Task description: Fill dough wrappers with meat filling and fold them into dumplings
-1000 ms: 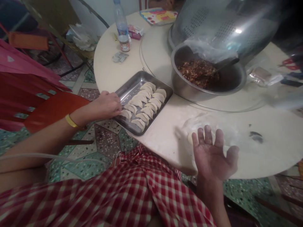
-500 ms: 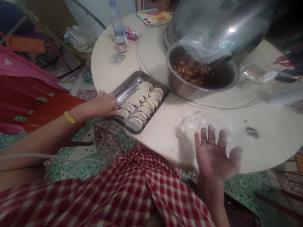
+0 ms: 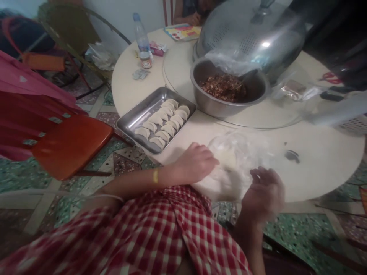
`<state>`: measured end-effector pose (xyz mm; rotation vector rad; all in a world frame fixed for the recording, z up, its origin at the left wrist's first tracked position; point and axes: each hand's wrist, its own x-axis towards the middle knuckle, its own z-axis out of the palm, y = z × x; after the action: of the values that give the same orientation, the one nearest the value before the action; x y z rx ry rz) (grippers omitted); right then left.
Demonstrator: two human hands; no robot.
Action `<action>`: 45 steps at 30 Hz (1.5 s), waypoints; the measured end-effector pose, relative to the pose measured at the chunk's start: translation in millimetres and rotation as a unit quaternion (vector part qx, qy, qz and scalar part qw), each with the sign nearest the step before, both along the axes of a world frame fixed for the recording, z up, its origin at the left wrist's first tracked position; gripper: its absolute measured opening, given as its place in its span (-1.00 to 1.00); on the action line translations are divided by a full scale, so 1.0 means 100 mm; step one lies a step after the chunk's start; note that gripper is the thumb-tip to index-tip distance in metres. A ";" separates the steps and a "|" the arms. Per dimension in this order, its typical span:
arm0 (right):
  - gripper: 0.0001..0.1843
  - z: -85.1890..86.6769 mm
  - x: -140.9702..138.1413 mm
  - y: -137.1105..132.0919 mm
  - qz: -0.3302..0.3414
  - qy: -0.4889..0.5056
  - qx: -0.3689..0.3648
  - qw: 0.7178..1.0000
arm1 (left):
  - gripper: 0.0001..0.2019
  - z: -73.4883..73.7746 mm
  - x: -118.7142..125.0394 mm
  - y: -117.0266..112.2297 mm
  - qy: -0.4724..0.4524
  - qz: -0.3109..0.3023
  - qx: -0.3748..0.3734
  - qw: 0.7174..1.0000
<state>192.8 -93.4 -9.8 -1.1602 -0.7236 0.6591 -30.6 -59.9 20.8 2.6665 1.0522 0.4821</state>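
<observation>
My left hand point(image 3: 197, 163), a yellow band on its wrist, hovers at the table's front edge. Its fingers bend down toward a pale lump of dough point(image 3: 228, 157) partly under a clear plastic bag point(image 3: 243, 145); whether they grip anything is hidden. On the dough's other side is my right hand point(image 3: 265, 193), blurred, its fingers loosely curled and apart, with nothing seen in them. To the left, a steel tray point(image 3: 133, 117) holds several folded dumplings point(image 3: 169, 128) in two rows. Behind the dough stands a steel bowl point(image 3: 226, 108) of dark brown minced filling point(image 3: 222, 88), a plastic bag hanging over its rim.
A large metal dome cover point(image 3: 252, 34) stands behind the bowl on the round turntable. A bottle point(image 3: 141, 34) and a jar point(image 3: 145, 60) are at the back left. At right lie a plastic-wrapped packet point(image 3: 294, 89) and red-handled scissors point(image 3: 331, 78). An orange chair point(image 3: 74, 143) stands at left.
My left hand has let go of the tray's edge and moved right to the dough. My right hand has turned from palm up, and its spread fingers have curled.
</observation>
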 end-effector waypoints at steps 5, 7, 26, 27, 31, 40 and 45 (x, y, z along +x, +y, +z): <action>-0.68 -0.26 0.11 -0.06 -0.037 -0.132 -0.033 0.990 | -0.71 -0.11 0.66 0.26 0.020 0.055 0.001 0.998; -0.67 -0.34 0.17 -0.06 -0.022 -0.136 -0.056 0.989 | -0.70 -0.14 0.71 0.34 0.037 0.065 -0.012 0.997; -0.74 -0.44 0.18 0.01 0.076 -0.269 -0.055 0.959 | -0.70 -0.34 0.63 0.52 0.089 0.071 -0.068 0.991; -0.74 -0.44 0.18 0.01 0.078 -0.274 -0.056 0.957 | -0.69 -0.33 0.65 0.55 0.103 0.082 -0.067 0.989; -0.74 -0.42 0.18 0.02 0.086 -0.292 -0.067 0.950 | -0.68 -0.31 0.70 0.67 0.143 0.109 -0.063 0.982; -0.75 -0.39 0.18 0.02 0.090 -0.309 -0.071 0.944 | -0.73 -0.45 0.78 0.80 0.080 0.112 -0.108 0.985; -0.75 -0.41 0.18 0.02 0.086 -0.314 -0.067 0.943 | -0.80 -0.44 0.77 0.81 0.020 0.096 -0.123 0.987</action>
<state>210.7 -91.1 -51.1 -1.4635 -1.3488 0.4826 46.2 20.9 -23.1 2.3805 1.2975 0.3099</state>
